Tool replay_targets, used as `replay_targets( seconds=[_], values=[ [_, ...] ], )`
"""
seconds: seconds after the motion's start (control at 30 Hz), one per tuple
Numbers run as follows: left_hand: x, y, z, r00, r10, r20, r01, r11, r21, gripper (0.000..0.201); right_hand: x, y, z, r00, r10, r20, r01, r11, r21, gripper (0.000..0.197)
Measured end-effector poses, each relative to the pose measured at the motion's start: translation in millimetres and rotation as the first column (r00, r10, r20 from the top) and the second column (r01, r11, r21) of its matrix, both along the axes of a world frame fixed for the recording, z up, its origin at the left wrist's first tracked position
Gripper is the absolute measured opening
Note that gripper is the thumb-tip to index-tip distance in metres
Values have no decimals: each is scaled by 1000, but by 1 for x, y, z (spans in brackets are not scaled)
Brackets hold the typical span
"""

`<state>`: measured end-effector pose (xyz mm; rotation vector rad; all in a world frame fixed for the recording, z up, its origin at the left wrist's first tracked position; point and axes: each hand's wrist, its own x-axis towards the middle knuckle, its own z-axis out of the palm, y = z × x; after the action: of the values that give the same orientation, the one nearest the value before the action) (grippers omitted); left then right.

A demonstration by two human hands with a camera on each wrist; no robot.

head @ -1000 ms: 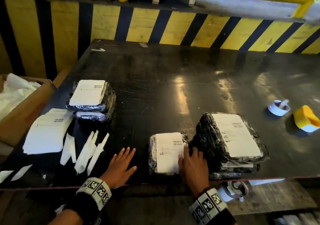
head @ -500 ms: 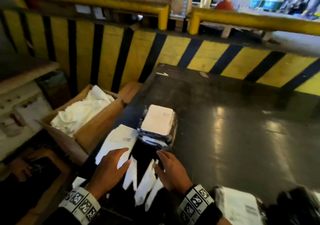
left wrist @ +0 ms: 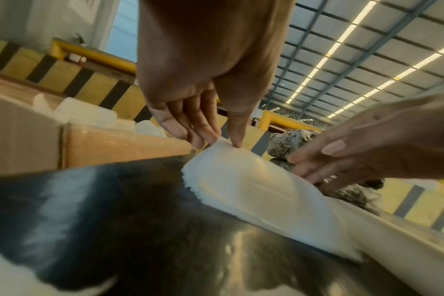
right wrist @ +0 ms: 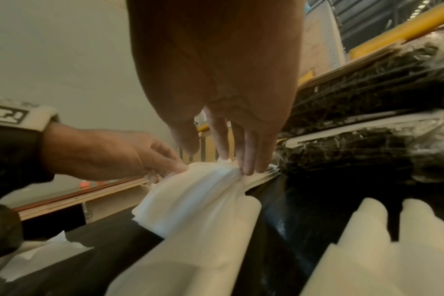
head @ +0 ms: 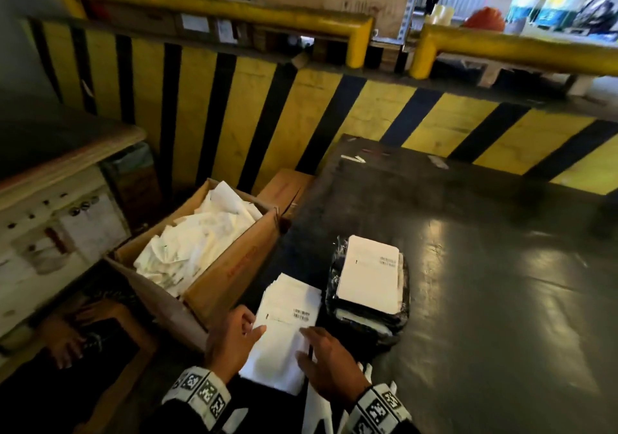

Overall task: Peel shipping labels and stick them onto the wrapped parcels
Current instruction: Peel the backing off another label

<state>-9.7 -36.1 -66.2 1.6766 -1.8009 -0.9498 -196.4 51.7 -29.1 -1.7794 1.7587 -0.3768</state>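
Observation:
A stack of white shipping labels lies at the black table's left front edge. My left hand pinches the stack's left corner between thumb and fingers. My right hand lies on the stack's right edge with straight fingers pressing down. Just to the right, two black wrapped parcels are stacked, the top one bearing a white label. The other parcels are out of view.
An open cardboard box full of crumpled white backing paper stands left of the table. Peeled white strips lie at the front edge by my right wrist. A yellow-and-black striped barrier runs behind.
My view has swung left. Both hands left the labelled parcel at the front, moved left across the table and now sit on the label stack, the left one pinching its corner.

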Motion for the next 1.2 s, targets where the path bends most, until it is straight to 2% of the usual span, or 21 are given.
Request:
replay_targets(
  seconds=[0.07, 0.13, 0.27, 0.4, 0.53, 0.6, 0.67, 0.73, 0.77, 0.83, 0.9, 1.0, 1.07, 1.2],
  values=[
    [1, -10, -5, 991, 31, -134, -17, 994, 105, 26, -1, -3, -4, 999, -25, 28, 25, 1000, -4, 49],
    [6, -17, -11, 975, 18, -221, 25, 982, 189, 22, -3, -5, -10, 999, -29, 43, 29, 1000, -1, 49],
    [14, -30, -15, 959, -57, -279, 108, 979, 170, 24, -5, -10, -19, 998, -53, 31, 54, 998, -24, 49],
    [15, -31, -5, 948, -15, -317, 55, 992, 118, 24, -8, -11, -20, 996, -64, 65, 68, 996, -53, 44],
    [17, -26, 23, 918, -36, -395, 76, 993, 86, 19, -9, -11, -6, 982, -98, 163, 135, 963, -233, 25],
    [15, -22, 46, 898, -62, -437, 98, 993, 60, 14, -8, -9, 10, 960, -140, 242, 208, 936, -283, 34],
    [10, -19, 71, 874, -82, -479, 100, 995, 12, 11, -9, -7, 26, 900, -177, 399, 295, 920, -256, 47],
    [2, -18, 95, 856, -84, -510, 80, 996, -29, 11, -13, -8, 39, 854, -245, 459, 375, 901, -217, 60],
    [-3, -18, 105, 849, -85, -522, 72, 996, -45, 11, -15, -7, 48, 827, -277, 490, 410, 892, -189, 57],
    [-12, -19, 121, 821, -86, -565, 58, 996, -67, 10, -21, -3, 65, 758, -296, 581, 441, 889, -122, 35],
    [-21, -21, 132, 787, -85, -611, 60, 996, -61, 7, -27, 5, 88, 721, -276, 635, 422, 903, -86, 21],
    [-33, -21, 143, 747, -78, -660, 73, 997, -35, 1, -34, 17, 110, 703, -252, 665, 401, 913, -78, 14],
    [-39, -20, 150, 720, -67, -690, 92, 996, -1, 7, -37, 21, 117, 679, -263, 685, 409, 911, -56, 12],
    [-50, -18, 160, 670, -62, -739, 134, 990, 38, 7, -43, 25, 124, 714, -244, 656, 370, 927, -57, 12]
  ],
)
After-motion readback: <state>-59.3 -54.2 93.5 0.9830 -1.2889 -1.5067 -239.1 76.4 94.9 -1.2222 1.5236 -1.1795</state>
